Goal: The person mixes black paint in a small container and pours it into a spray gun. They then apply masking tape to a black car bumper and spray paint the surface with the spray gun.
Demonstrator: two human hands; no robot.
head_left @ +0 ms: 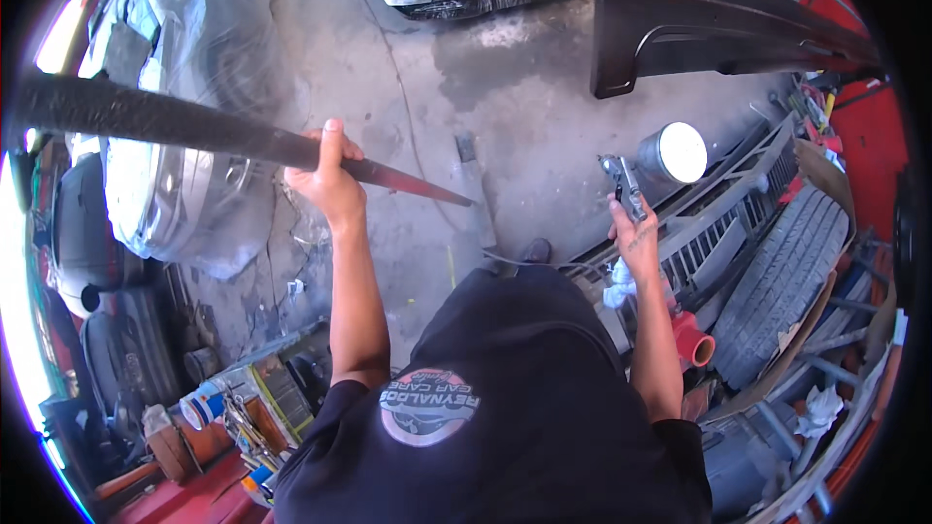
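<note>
My left hand [332,180] is wrapped round a long dark pole [194,124], thumb up along it. The pole slants from the left rim to a reddish lower end near the middle of the floor. On the right, my right hand [636,233] is closed on a silver spray gun [621,186]. Beside the gun is a round metal cup [675,153] with a bright white top. It looks joined to the gun, though the joint is hard to make out. A thin hose [544,260] runs below, towards my right arm.
A plastic-wrapped car part [194,126] stands at left. A black car panel [718,24] juts in at the far right. A tyre [786,281] and a slatted grille [718,243] lie right of me. Tools and cans crowd a red surface [189,495] at lower left.
</note>
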